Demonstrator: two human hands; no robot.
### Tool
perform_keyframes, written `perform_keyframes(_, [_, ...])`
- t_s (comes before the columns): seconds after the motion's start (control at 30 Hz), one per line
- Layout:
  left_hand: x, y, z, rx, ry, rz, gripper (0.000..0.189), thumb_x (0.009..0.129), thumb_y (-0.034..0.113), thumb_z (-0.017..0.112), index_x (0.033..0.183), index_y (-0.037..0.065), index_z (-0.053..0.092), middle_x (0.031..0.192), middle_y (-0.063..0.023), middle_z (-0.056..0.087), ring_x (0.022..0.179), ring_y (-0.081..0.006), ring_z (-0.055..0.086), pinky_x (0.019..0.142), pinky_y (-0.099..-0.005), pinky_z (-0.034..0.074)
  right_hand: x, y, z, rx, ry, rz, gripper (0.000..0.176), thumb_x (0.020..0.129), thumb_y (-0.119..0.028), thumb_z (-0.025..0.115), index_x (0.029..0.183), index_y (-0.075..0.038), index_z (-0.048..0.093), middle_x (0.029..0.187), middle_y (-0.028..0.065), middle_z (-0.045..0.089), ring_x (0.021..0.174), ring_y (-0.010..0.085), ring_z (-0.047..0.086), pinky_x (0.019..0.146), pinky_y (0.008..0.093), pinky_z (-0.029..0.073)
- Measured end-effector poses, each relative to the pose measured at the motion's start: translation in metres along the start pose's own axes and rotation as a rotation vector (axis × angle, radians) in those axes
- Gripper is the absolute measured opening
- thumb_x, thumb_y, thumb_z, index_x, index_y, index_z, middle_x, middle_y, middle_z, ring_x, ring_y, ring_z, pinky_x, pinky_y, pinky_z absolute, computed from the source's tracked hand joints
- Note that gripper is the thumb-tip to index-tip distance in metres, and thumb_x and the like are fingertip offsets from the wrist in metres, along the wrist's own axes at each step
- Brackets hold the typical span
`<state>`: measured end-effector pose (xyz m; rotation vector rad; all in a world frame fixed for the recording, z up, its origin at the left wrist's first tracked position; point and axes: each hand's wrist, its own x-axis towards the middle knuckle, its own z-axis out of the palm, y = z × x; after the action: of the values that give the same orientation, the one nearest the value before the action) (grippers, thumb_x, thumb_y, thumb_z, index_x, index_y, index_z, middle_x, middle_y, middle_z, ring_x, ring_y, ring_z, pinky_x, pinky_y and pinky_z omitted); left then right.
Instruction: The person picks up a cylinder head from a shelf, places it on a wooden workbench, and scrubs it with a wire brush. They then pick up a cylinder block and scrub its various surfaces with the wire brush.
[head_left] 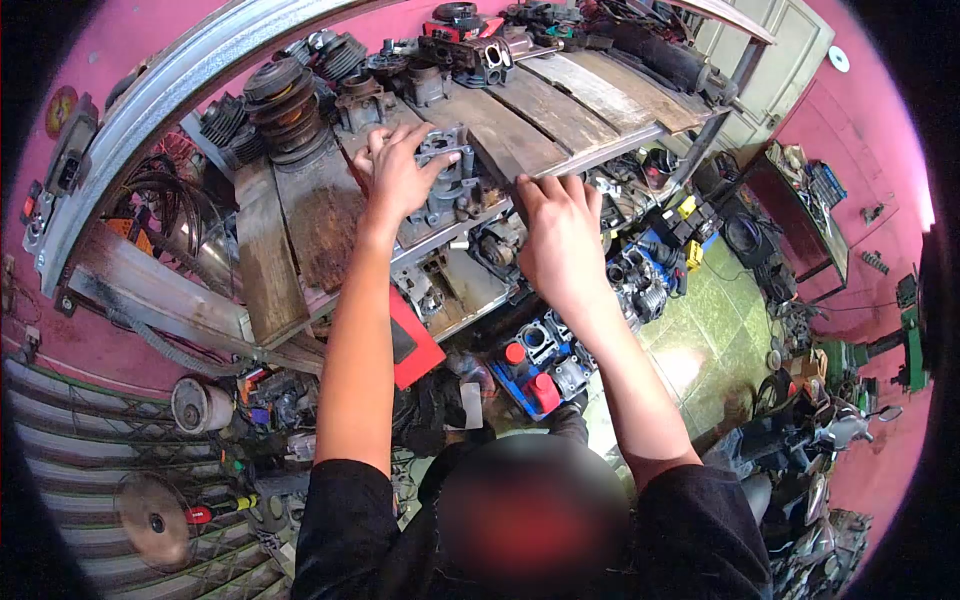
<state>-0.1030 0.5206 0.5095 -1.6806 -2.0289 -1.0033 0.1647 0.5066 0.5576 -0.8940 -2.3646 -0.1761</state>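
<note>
A grey metal engine cylinder block (437,207) stands near the front edge of the wooden plank shelf (265,260). My left hand (395,178) reaches over its top left, with the thumb and index finger gripping the upper part and the other fingers bent. To the right of the block, my right hand (560,228) is closed in a fist at the shelf's front edge. Something dark shows beside its fingers, but what it grips is hidden. Behind the block are two rustier cylinder castings (362,108).
Rusty stacked pulleys (285,110) stand at the shelf's left, with several engine parts along the back. A metal beam (150,130) crosses the upper left. Below are a red box (412,342) and a blue crate (520,392) of castings. A dark cabinet (800,225) stands right.
</note>
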Motion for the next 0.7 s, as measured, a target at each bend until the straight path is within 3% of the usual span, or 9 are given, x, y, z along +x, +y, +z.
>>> perform_keyframes(0.1, [-0.001, -0.004, 0.004, -0.022, -0.004, -0.014, 0.063, 0.085, 0.056, 0.084, 0.133, 0.016, 0.075, 0.135, -0.0064, 0.07, 0.136, -0.0357, 0.047, 0.113, -0.0551, 0.029, 0.005, -0.002, 0.001, -0.006, 0.014, 0.036, 0.051, 0.07, -0.003, 0.077, 0.12, 0.0, 0.071, 0.116, 0.0152, 0.07, 0.118, 0.0353, 0.061, 0.104, 0.0492, 0.045])
perform_keyframes(0.17, [0.001, -0.009, 0.007, -0.055, 0.014, 0.019, 0.064, 0.084, 0.055, 0.085, 0.133, 0.015, 0.074, 0.136, -0.0061, 0.07, 0.136, -0.0358, 0.047, 0.113, -0.0553, 0.028, 0.031, -0.001, 0.019, -0.028, 0.011, 0.069, 0.033, 0.075, -0.004, 0.073, 0.108, 0.0, 0.072, 0.112, 0.0168, 0.072, 0.116, 0.0358, 0.062, 0.101, 0.0488, 0.046])
perform_keyframes(0.23, [0.003, -0.012, 0.009, -0.072, 0.008, 0.023, 0.064, 0.084, 0.055, 0.085, 0.133, 0.015, 0.074, 0.136, -0.006, 0.07, 0.136, -0.0357, 0.047, 0.113, -0.0555, 0.028, 0.056, 0.0, 0.043, -0.066, 0.045, 0.068, 0.028, 0.08, -0.006, 0.071, 0.106, 0.0, 0.073, 0.109, 0.0171, 0.072, 0.113, 0.0355, 0.063, 0.1, 0.0484, 0.047])
perform_keyframes(0.33, [0.004, -0.009, 0.006, -0.073, -0.001, 0.016, 0.064, 0.084, 0.055, 0.085, 0.134, 0.015, 0.074, 0.137, -0.0058, 0.069, 0.136, -0.0355, 0.047, 0.113, -0.0556, 0.028, 0.075, -0.002, 0.053, -0.064, 0.009, 0.07, 0.026, 0.083, -0.008, 0.07, 0.107, 0.0, 0.072, 0.109, 0.0166, 0.072, 0.113, 0.0348, 0.063, 0.099, 0.0481, 0.046])
perform_keyframes(0.43, [0.0, -0.004, 0.005, -0.046, -0.001, -0.009, 0.064, 0.084, 0.056, 0.084, 0.133, 0.016, 0.074, 0.137, -0.0055, 0.069, 0.136, -0.0351, 0.047, 0.114, -0.0554, 0.028, 0.046, -0.002, 0.038, -0.063, 0.031, 0.032, 0.027, 0.082, -0.007, 0.07, 0.109, 0.0, 0.072, 0.109, 0.0164, 0.072, 0.113, 0.0347, 0.063, 0.1, 0.0477, 0.046])
perform_keyframes(0.57, [0.0, -0.004, 0.006, -0.03, 0.01, -0.014, 0.063, 0.084, 0.056, 0.084, 0.133, 0.016, 0.075, 0.136, -0.0056, 0.069, 0.136, -0.0346, 0.047, 0.115, -0.0547, 0.027, -0.007, -0.002, 0.0, -0.025, 0.107, -0.015, 0.043, 0.074, -0.003, 0.072, 0.117, 0.001, 0.073, 0.111, 0.0151, 0.071, 0.115, 0.0341, 0.062, 0.104, 0.0495, 0.044])
perform_keyframes(0.7, [0.0, -0.009, 0.008, -0.076, 0.019, 0.012, 0.062, 0.085, 0.056, 0.083, 0.132, 0.017, 0.075, 0.135, -0.006, 0.069, 0.135, -0.0344, 0.047, 0.114, -0.0546, 0.027, 0.015, -0.001, 0.009, -0.038, 0.056, 0.046, 0.041, 0.073, -0.002, 0.073, 0.114, -0.001, 0.074, 0.111, 0.0153, 0.072, 0.116, 0.0345, 0.062, 0.105, 0.0507, 0.043])
